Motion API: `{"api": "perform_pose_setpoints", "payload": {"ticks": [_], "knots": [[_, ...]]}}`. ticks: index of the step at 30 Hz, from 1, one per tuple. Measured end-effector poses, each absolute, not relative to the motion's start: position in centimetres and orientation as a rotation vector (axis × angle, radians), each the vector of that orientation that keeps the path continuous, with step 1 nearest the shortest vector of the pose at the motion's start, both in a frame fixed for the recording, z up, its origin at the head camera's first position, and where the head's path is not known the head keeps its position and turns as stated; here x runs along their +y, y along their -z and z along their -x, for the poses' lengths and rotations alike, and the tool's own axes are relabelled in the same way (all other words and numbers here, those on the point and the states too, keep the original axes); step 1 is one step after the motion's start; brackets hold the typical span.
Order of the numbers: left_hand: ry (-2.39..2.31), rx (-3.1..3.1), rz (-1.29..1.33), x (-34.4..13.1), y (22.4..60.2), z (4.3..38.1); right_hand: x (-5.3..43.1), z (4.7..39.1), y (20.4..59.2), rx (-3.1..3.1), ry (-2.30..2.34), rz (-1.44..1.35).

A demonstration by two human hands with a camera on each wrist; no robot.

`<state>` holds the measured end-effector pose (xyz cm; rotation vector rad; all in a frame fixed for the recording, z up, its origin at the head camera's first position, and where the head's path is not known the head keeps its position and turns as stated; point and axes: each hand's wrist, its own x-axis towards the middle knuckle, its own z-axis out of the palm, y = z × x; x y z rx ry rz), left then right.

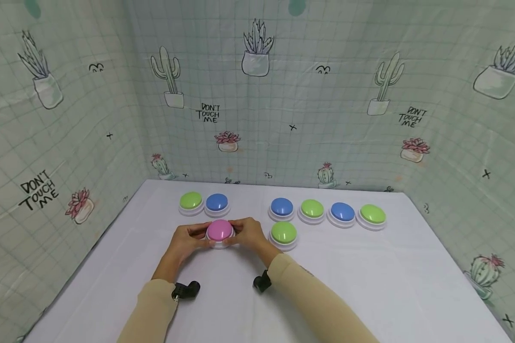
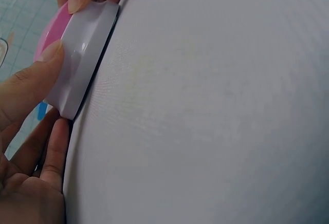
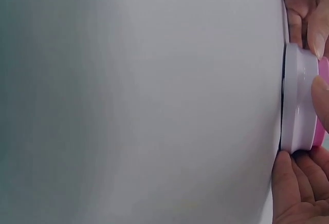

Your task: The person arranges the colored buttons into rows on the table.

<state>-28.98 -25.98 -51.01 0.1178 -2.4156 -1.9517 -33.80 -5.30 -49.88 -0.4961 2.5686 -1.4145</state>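
There are four green buttons [image 1: 190, 200], three blue buttons [image 1: 342, 211] and one pink button [image 1: 220, 230]. There are two hands [image 1: 185, 240], two sleeves [image 1: 150, 307], two wrist cameras [image 1: 186, 290], one table [image 1: 403, 286] and three printed "Don't touch me" slogans [image 1: 208, 113].

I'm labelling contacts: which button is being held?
The pink button, gripped from its two sides by the left hand and the right hand. It alone is pink; the green buttons and blue buttons are unheld.
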Motion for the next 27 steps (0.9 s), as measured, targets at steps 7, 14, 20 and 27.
{"api": "perform_pose_setpoints", "payload": {"ticks": [7,14,20,27], "knots": [[1.875,-2.456,-0.11,-25.8,51.3,28.5,-5.1,33.1,50.0,2.564,1.44,0.44],[1.872,-2.438,-0.1,-24.8,50.8,28.2,-4.4,32.7,49.8,2.553,1.496,0.449],[1.913,-2.418,-0.095,-23.7,50.4,28.2,-3.2,32.5,49.4,2.6,1.446,0.493],[1.941,-2.415,-0.05,-21.5,49.8,29.0,-0.5,32.4,48.1,2.633,1.45,0.483]]}}
